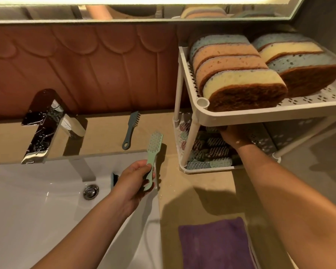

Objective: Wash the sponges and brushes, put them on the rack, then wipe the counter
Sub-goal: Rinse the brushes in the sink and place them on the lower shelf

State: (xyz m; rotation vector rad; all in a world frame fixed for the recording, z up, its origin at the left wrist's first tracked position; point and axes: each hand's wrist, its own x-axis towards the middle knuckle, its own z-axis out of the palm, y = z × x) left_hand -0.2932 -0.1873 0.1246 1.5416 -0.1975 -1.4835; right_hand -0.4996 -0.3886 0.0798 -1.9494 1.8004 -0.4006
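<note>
Left hand: my left hand [132,183] is wrapped round the handle of the pale green brush [154,150], bristle head pointing up and away from me.
Green brush: it sits over the right rim of the sink [37,191], just short of the rack [241,115], not yet on it.
Right hand: my right hand [236,139] is in the lower tier, under the top shelf. The shelf hides my fingers, so I cannot tell if they are holding anything.
Sponges: done, by the look of it. I count 7 sponges [239,78] standing on edge on the top tier, 4 in the left row and 3 in the right.
Racked brushes: a pile of brushes [211,151] lies in the lower tier. They overlap, so I cannot give a firm count.
Loose brushes: 2 are off the rack, the green one in my hand and 1 dark teal brush [131,131] lying on the counter [202,185] by the back wall, right of the faucet [45,125].
Faucet: no stream of water is visible.
Cloth: 1 purple cloth [215,243] lies flat on the counter near me, untouched.
Progress: I judge the job well past halfway.
Left to do: rack the green brush, deal with the teal one, which may need washing, then wipe the counter, presumably with the cloth.
</note>
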